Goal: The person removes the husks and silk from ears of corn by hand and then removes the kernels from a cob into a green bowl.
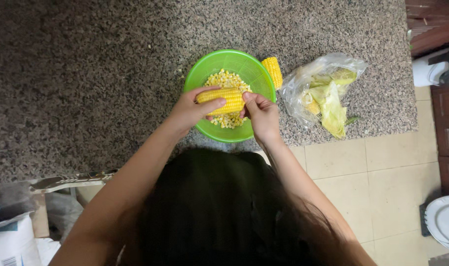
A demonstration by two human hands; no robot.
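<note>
Two hands: both meet over the round green plastic bowl (254, 69), seen from the head camera looking straight down.
Left hand: the left hand (191, 109) is curled around the near end of a yellow corn cob with rows of kernels (223, 101), thumb lying along its top, fingers wrapped beneath.
Right hand: the right hand (262, 114) is closed against the other end of that cob, fingertips pressed at its tip.
Cob in hand: it lies level across the bowl, above the loose kernels, near the bowl's front half.
Bowl contents: a heap of loose pale yellow corn kernels (226, 79) fills the bottom of the bowl.
Bowl's seat: the bowl stands on a speckled grey-brown granite counter (86, 74), close to its front edge.
Second cob: another yellow corn cob (273, 71) lies on the counter touching the bowl's right rim.
Bag: a crumpled clear plastic bag holding pale green corn husks (325, 91) sits just right of the bowl.
Floor: beige floor tiles (382, 177) show beyond the counter edge, right of the bowl.
</note>
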